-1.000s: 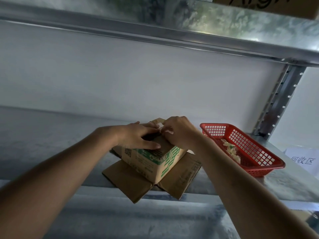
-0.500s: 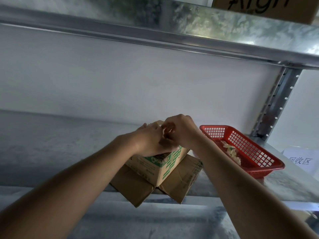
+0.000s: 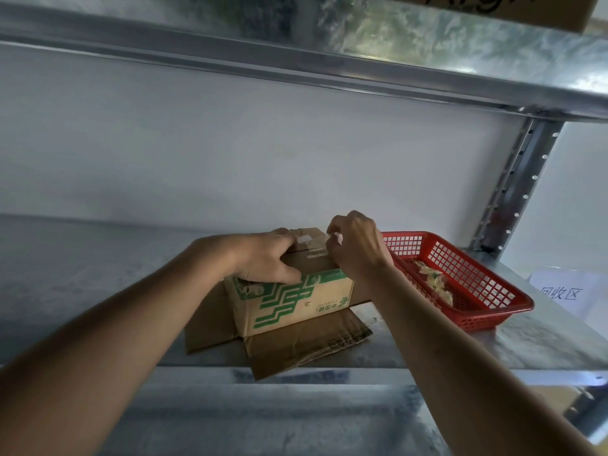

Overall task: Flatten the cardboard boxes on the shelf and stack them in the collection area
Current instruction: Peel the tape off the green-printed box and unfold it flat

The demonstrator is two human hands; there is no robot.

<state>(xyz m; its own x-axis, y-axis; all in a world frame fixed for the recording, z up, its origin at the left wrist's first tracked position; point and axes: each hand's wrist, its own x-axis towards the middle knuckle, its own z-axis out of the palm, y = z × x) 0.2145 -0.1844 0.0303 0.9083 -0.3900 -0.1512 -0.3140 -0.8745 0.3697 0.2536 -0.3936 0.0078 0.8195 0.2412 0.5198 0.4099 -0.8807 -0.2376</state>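
Red basket (beside the box) holds crumpled tape scraps.

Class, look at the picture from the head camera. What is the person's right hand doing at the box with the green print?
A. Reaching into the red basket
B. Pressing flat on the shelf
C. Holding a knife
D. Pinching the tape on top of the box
D: the right hand has its fingertips pinched on the pale tape across the top of the box, while the left hand grips the top of the box.

Brown box w/ green stripes; red basket.
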